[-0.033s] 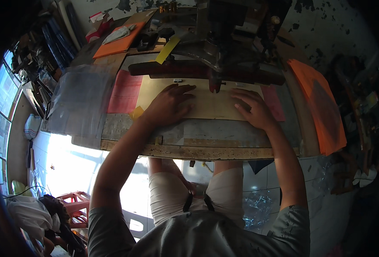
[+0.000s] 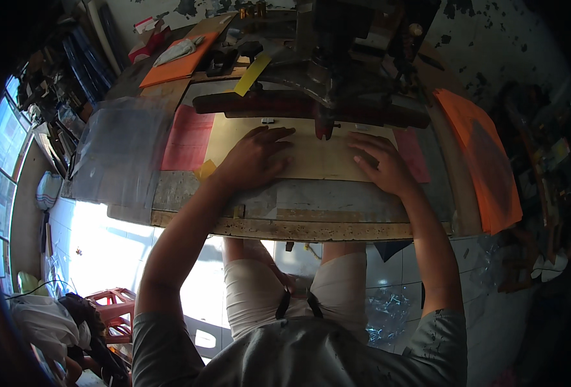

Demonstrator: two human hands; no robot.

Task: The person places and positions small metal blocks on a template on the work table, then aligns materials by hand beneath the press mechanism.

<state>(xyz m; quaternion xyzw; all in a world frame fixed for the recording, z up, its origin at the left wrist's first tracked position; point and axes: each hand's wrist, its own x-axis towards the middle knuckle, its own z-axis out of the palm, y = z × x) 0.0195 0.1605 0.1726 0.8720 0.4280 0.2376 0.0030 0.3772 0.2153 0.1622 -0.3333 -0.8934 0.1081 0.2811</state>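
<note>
A pale yellow-tan sheet [image 2: 318,158] lies flat on the worktable, over a red-pink sheet [image 2: 187,138] that shows at both its ends. My left hand [image 2: 254,158] rests on the left part of the tan sheet, fingers stretched out. On its right part lies my right hand [image 2: 382,161], fingers spread, thumb toward the middle. Neither hand holds anything. Just beyond my fingers, a dark machine with a long horizontal bar [image 2: 266,104] stands over the sheet's far edge. A small metal piece [image 2: 268,120] sits by that edge. A yellow scrap [image 2: 205,169] lies near my left wrist.
Clear plastic sheets [image 2: 121,151] cover the table's left side. A stack of orange sheets [image 2: 482,161] hangs over the right edge. At the back left, a cloth [image 2: 179,51] lies on orange sheets. The worn wooden table edge [image 2: 324,229] runs before my lap. A red stool [image 2: 112,313] stands lower left.
</note>
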